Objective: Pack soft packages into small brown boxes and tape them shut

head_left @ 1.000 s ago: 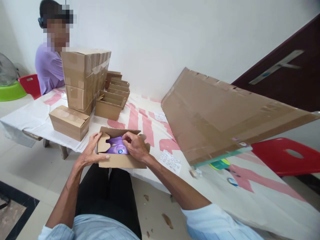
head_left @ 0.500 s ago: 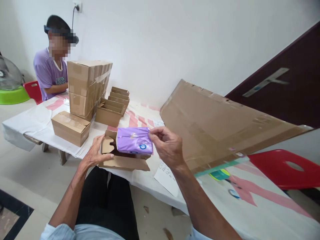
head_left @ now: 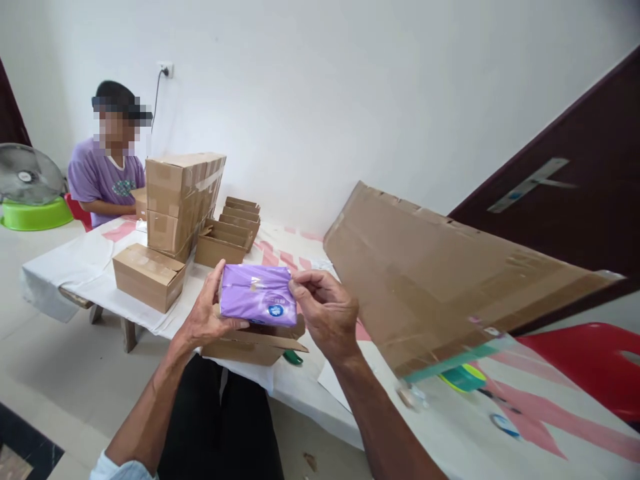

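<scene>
Both hands hold a purple plastic packet [head_left: 257, 302] with a small blue round mark, lifted just above an open brown cardboard box [head_left: 253, 343] at the table's near edge. My left hand [head_left: 207, 313] grips the packet's left end, thumb underneath. My right hand [head_left: 323, 313] pinches its right end with bent fingers. The box's flaps stand open below the packet.
A large flat cardboard sheet [head_left: 450, 273] leans over the table on the right, above tape rolls [head_left: 463, 377]. Closed boxes [head_left: 149, 275], a taped stack [head_left: 183, 200] and open boxes [head_left: 227, 237] stand at the left. A person in a purple shirt [head_left: 105, 180] sits at the far end. A red stool [head_left: 595, 360] is at right.
The purple packet came out of the box in my right hand and rose above it. My left hand left the box flap and now grips the packet's left end.
</scene>
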`<state>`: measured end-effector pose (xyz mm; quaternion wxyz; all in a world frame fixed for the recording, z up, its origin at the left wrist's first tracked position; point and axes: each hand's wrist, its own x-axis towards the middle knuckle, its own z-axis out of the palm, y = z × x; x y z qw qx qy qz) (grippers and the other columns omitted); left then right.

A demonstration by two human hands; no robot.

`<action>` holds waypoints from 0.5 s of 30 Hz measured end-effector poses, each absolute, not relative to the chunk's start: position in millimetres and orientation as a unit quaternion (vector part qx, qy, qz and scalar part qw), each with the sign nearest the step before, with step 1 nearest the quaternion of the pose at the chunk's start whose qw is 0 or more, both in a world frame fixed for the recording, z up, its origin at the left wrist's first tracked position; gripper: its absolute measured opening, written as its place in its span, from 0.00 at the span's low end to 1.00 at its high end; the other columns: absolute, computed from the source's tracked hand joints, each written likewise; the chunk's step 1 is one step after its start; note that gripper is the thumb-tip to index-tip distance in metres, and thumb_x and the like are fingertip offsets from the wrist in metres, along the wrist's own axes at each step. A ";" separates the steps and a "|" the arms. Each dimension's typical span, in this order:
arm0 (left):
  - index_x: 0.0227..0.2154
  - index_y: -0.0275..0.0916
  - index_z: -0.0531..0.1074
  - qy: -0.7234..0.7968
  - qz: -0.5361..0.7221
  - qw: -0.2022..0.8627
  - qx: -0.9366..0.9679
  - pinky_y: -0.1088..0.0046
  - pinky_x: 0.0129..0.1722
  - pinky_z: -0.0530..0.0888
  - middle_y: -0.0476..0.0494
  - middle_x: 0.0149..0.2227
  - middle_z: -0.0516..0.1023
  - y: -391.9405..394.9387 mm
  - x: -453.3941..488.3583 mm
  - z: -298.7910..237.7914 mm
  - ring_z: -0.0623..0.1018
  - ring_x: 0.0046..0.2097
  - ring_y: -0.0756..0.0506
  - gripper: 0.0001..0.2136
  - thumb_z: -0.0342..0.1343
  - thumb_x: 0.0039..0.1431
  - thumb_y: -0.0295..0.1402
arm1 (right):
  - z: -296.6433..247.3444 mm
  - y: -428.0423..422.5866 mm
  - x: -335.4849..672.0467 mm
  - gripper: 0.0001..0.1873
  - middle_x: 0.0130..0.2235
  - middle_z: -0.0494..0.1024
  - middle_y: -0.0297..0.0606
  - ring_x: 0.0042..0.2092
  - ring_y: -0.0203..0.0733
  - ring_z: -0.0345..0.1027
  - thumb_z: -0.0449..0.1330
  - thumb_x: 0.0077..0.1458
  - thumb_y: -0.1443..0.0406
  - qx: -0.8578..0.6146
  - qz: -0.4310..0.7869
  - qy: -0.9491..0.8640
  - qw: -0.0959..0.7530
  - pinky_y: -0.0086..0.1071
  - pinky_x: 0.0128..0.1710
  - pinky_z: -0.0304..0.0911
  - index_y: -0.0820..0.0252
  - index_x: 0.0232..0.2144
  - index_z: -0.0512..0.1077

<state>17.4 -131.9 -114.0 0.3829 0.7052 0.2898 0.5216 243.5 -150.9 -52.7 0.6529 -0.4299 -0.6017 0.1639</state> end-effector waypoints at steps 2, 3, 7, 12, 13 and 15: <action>0.79 0.48 0.41 0.293 0.527 0.362 0.710 0.44 0.71 0.68 0.31 0.76 0.54 -129.0 15.6 -111.8 0.64 0.74 0.26 0.62 0.72 0.51 0.60 | -53.1 -150.2 240.2 0.10 0.32 0.79 0.34 0.33 0.40 0.73 0.69 0.56 0.57 -0.427 0.173 -0.598 0.656 0.33 0.35 0.73 0.55 0.32 0.76; 0.79 0.48 0.42 0.294 0.531 0.350 0.713 0.44 0.71 0.69 0.31 0.76 0.53 -127.1 14.3 -110.6 0.64 0.74 0.26 0.61 0.71 0.52 0.61 | -53.8 -149.2 238.8 0.11 0.33 0.80 0.35 0.34 0.41 0.75 0.69 0.57 0.55 -0.425 0.177 -0.596 0.658 0.34 0.36 0.74 0.55 0.34 0.76; 0.78 0.47 0.45 0.288 0.566 0.299 0.713 0.46 0.69 0.72 0.30 0.74 0.54 -116.9 9.3 -106.4 0.67 0.70 0.27 0.59 0.71 0.52 0.60 | -61.3 -140.9 235.4 0.22 0.48 0.84 0.44 0.49 0.50 0.80 0.66 0.62 0.46 -0.426 0.209 -0.606 0.638 0.41 0.46 0.78 0.55 0.47 0.79; 0.78 0.48 0.46 0.276 0.596 0.237 0.716 0.48 0.67 0.74 0.30 0.75 0.53 -98.3 2.4 -101.2 0.68 0.70 0.27 0.57 0.74 0.54 0.54 | -72.1 -124.3 230.1 0.33 0.63 0.80 0.43 0.64 0.54 0.74 0.63 0.63 0.41 -0.416 0.311 -0.614 0.595 0.47 0.63 0.72 0.52 0.61 0.76; 0.78 0.48 0.48 0.277 0.591 0.216 0.726 0.47 0.70 0.70 0.30 0.76 0.54 -93.7 0.6 -100.4 0.65 0.73 0.26 0.56 0.74 0.54 0.52 | -73.2 -120.7 228.1 0.33 0.65 0.79 0.41 0.65 0.54 0.73 0.63 0.64 0.41 -0.411 0.319 -0.612 0.596 0.48 0.65 0.70 0.51 0.61 0.76; 0.77 0.49 0.51 0.286 0.572 0.195 0.743 0.46 0.75 0.63 0.32 0.76 0.56 -83.7 -3.2 -100.4 0.59 0.76 0.26 0.53 0.74 0.55 0.48 | -74.8 -112.7 223.5 0.34 0.66 0.77 0.40 0.68 0.55 0.69 0.63 0.63 0.41 -0.407 0.317 -0.611 0.601 0.50 0.69 0.66 0.51 0.63 0.76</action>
